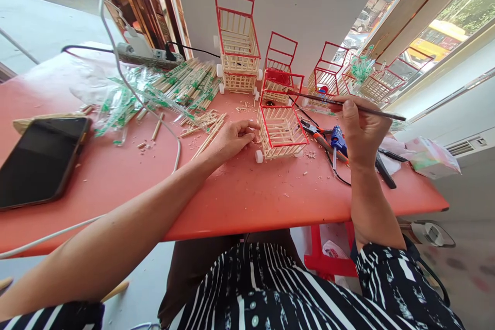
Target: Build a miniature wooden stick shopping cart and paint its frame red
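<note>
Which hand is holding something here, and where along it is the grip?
The right hand pinches a thin dark brush near its middle. The left hand holds nothing; its fingertips rest by the small red-framed stick cart.

Bright daylight pours in from the windows (444, 20) on the right, soft shadows on the table (240, 201), sharp centre, heavy fisheye bending at the edges.
</note>
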Demonstrator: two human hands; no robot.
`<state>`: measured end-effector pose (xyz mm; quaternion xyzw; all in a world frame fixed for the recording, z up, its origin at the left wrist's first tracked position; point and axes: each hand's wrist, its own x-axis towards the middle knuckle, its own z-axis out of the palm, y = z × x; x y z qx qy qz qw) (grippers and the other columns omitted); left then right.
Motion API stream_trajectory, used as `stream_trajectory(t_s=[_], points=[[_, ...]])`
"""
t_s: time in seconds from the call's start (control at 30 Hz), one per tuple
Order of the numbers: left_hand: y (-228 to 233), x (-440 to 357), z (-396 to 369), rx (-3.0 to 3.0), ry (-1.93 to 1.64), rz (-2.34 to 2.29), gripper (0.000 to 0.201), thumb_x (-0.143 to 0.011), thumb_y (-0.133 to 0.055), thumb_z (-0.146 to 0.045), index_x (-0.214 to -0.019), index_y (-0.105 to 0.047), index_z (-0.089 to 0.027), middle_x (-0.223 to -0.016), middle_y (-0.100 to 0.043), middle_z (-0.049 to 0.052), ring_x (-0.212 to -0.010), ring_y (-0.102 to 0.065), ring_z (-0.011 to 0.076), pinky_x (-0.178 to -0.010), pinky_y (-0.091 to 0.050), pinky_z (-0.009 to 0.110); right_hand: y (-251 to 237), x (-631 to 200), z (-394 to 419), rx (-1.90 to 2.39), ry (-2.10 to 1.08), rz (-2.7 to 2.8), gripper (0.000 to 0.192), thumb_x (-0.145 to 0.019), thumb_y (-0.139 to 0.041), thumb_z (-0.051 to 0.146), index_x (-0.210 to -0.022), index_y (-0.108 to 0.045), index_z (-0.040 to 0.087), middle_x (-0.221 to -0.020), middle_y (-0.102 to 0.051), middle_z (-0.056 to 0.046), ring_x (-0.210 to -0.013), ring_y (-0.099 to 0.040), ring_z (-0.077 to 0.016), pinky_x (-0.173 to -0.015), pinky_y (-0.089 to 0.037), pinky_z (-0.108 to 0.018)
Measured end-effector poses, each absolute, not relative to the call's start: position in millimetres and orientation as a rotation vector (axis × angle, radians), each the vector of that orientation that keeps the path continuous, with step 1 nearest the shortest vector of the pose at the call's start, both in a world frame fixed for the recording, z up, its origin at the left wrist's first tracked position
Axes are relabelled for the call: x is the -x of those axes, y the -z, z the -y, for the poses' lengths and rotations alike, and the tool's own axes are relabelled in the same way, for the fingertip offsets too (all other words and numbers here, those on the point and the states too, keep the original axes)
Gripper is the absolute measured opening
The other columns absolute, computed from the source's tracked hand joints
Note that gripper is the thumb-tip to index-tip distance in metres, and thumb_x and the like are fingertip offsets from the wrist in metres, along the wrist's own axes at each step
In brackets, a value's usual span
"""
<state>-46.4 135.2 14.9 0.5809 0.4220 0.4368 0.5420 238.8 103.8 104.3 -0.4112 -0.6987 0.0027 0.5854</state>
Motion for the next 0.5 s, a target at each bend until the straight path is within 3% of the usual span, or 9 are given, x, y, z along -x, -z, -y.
stream_trajectory(t_s=[0.23,0.5], points=[[-14,47,-136,-1.373,-1.04,-1.003,0.024,-0.077,-0.069,-0.018,-0.1,-0.077,-0.018,-0.072,-0.075,-0.002,-0.058,-0.063,0.0122,-0.063,-0.052,0.025,-101,-230,-98,0.881,-0.013,1.728,0.022,-0.109,-0.068,0.041,-0.108,-0.088,0.03,-0.101,-0.088,-0.003,-0.093,-0.084,-0.023,-0.092,-0.069,-0.043],[-11,47,-137,-1.384,-1.041,-0.995,0.026,-0.077,-0.071,-0.019,-0.102,-0.078,-0.019,-0.075,-0.076,-0.001,-0.062,-0.067,0.0134,-0.067,-0.053,0.026,-93,-221,-97,0.847,0.061,1.97,0.021,-0.109,-0.068,0.037,-0.117,-0.087,0.034,-0.112,-0.09,-0.003,-0.109,-0.084,-0.0264,-0.105,-0.065,-0.048]])
